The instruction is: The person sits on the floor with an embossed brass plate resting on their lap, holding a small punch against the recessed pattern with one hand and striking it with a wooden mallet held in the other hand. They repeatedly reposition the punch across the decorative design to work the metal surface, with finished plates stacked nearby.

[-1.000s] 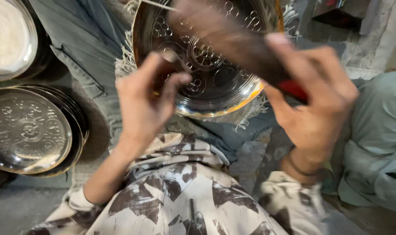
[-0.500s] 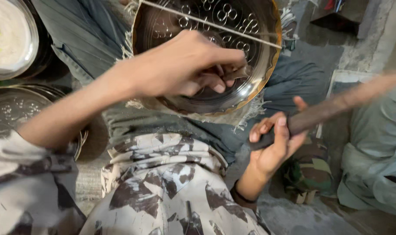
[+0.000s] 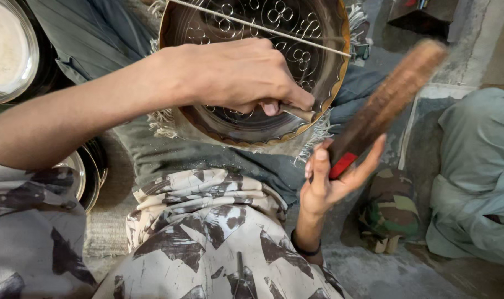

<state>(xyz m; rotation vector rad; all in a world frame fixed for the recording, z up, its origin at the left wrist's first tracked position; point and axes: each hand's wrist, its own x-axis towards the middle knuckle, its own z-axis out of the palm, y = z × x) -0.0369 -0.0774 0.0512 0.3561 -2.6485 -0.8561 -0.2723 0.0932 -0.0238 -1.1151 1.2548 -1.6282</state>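
Head view: wooden mallet (image 3: pixel 386 105) in right hand (image 3: pixel 332 180), long axis diagonal, head pointing up-right, red-banded grip end down-left. Right hand palm up, fingers loosely curled around grip, wrist below.

Left hand (image 3: pixel 238 75) reaches across from left, knuckles up, fingers pinched on small chisel (image 3: pixel 297 113), tip pointing right, touching engraved metal plate (image 3: pixel 257 66) on lap.

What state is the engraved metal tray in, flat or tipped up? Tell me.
Tipped up. The engraved metal tray faces the camera, its lower rim on frayed cloth over the lap, left hand pressing a small tool against it.
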